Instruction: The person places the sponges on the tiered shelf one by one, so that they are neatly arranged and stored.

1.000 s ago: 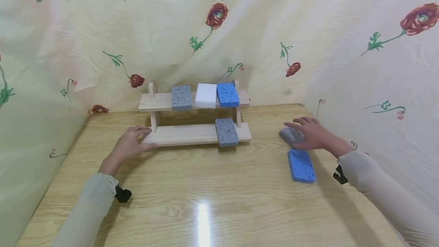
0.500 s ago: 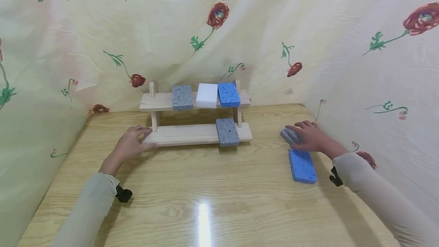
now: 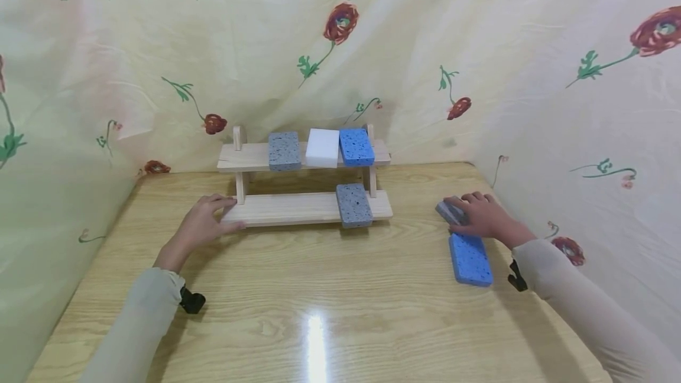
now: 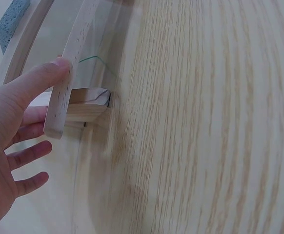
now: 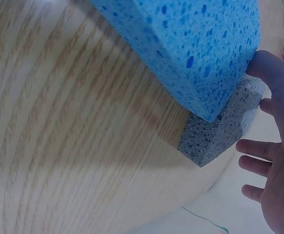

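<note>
My left hand [image 3: 199, 226] holds the left end of the lower board of a two-tier wooden shelf [image 3: 282, 208]. In the left wrist view, thumb and index finger pinch that board [image 4: 59, 107] while the other fingers spread free. Over at the right, my right hand [image 3: 484, 216] has its thumb and fingers about a grey speckled sponge [image 3: 449, 213] lying on the table. The hand covers part of it. Just in front lies a blue sponge [image 3: 470, 260]; in the right wrist view the thumb sits where the blue sponge [image 5: 195, 53] and grey sponge [image 5: 215, 136] meet.
On the upper board are a grey sponge [image 3: 284, 151], a white sponge [image 3: 322, 148] and a blue sponge [image 3: 356, 146]. One more grey sponge [image 3: 354, 205] lies toward the right of the lower board. Flowered cloth [image 3: 266, 46] hangs behind and beside the wooden table [image 3: 266, 288].
My right hand has come down and slightly left over the grey sponge, its thumb and fingers closing about it. The left hand keeps its hold on the shelf.
</note>
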`<action>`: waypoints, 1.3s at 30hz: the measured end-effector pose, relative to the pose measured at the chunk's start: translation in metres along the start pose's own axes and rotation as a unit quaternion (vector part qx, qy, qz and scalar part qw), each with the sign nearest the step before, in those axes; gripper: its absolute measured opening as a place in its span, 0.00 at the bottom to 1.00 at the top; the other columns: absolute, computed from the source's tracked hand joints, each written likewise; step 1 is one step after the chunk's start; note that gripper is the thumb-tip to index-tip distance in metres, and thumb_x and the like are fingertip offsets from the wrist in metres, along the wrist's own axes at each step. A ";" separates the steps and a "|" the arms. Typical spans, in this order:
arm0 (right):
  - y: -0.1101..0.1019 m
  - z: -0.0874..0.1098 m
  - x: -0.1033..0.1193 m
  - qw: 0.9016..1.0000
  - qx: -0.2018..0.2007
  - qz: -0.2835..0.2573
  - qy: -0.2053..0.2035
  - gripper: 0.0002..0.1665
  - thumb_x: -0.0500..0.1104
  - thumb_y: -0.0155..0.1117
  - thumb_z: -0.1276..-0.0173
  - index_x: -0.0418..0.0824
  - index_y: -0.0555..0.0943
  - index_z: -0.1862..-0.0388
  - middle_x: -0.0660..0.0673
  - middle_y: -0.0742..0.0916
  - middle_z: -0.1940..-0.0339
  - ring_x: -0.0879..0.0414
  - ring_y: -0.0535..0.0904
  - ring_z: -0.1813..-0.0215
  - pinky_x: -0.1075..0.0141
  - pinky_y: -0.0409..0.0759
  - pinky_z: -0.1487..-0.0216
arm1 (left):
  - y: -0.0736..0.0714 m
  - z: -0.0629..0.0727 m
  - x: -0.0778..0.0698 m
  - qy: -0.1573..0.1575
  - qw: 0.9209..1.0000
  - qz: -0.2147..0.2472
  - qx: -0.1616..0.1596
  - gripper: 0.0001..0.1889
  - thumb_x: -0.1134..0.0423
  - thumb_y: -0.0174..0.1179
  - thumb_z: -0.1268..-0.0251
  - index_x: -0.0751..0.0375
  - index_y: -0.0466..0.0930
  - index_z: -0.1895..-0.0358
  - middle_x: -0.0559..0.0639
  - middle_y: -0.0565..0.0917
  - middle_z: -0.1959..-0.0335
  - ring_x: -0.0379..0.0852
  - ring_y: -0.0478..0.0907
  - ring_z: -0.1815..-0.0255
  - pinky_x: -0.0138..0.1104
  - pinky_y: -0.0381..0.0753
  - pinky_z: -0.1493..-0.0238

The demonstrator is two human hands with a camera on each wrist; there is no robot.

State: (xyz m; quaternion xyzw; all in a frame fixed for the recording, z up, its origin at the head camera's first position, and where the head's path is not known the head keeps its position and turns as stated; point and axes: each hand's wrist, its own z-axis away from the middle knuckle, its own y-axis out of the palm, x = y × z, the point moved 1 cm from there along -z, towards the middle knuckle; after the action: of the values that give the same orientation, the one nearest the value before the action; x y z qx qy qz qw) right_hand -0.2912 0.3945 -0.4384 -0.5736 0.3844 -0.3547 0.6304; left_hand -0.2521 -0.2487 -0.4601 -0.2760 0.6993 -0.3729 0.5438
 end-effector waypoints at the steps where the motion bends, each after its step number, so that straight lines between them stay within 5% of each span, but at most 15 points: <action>1: 0.000 0.000 0.000 1.000 0.002 0.003 0.002 0.43 0.59 0.70 0.35 0.41 0.72 0.27 0.25 0.82 0.42 0.27 0.75 0.39 0.30 0.70 0.41 | 0.000 0.000 0.000 0.001 1.000 0.000 -0.002 0.36 0.48 0.76 0.43 0.66 0.79 0.35 0.69 0.75 0.32 0.71 0.68 0.31 0.65 0.70 0.32; 21: 0.010 -0.005 -0.002 0.999 0.002 -0.028 0.017 0.39 0.51 0.69 0.33 0.41 0.70 0.26 0.24 0.80 0.44 0.29 0.77 0.44 0.29 0.71 0.42 | -0.001 0.000 -0.001 0.000 1.000 -0.007 0.004 0.37 0.46 0.75 0.42 0.66 0.78 0.34 0.70 0.75 0.33 0.71 0.68 0.31 0.66 0.69 0.33; 30: 0.003 -0.009 0.005 0.998 -0.042 -0.043 0.006 0.37 0.46 0.69 0.32 0.43 0.69 0.26 0.24 0.79 0.42 0.28 0.74 0.41 0.28 0.68 0.38 | -0.001 0.000 -0.001 -0.008 1.000 -0.007 0.008 0.37 0.46 0.75 0.42 0.66 0.78 0.34 0.69 0.75 0.32 0.71 0.67 0.30 0.66 0.68 0.32; 39: -0.012 -0.019 0.022 0.992 -0.111 -0.040 -0.039 0.37 0.45 0.72 0.35 0.43 0.72 0.28 0.27 0.82 0.46 0.31 0.76 0.45 0.33 0.72 0.44 | -0.002 0.000 -0.002 -0.011 1.000 -0.002 0.012 0.38 0.46 0.75 0.42 0.65 0.78 0.33 0.70 0.74 0.31 0.72 0.67 0.30 0.66 0.68 0.32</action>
State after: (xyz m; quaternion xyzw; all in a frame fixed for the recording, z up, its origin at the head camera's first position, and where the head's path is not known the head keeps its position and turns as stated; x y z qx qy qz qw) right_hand -0.2981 0.3654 -0.4292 -0.6685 0.3733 -0.3124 0.5623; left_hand -0.2519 -0.2480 -0.4569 -0.2751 0.6880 -0.3794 0.5541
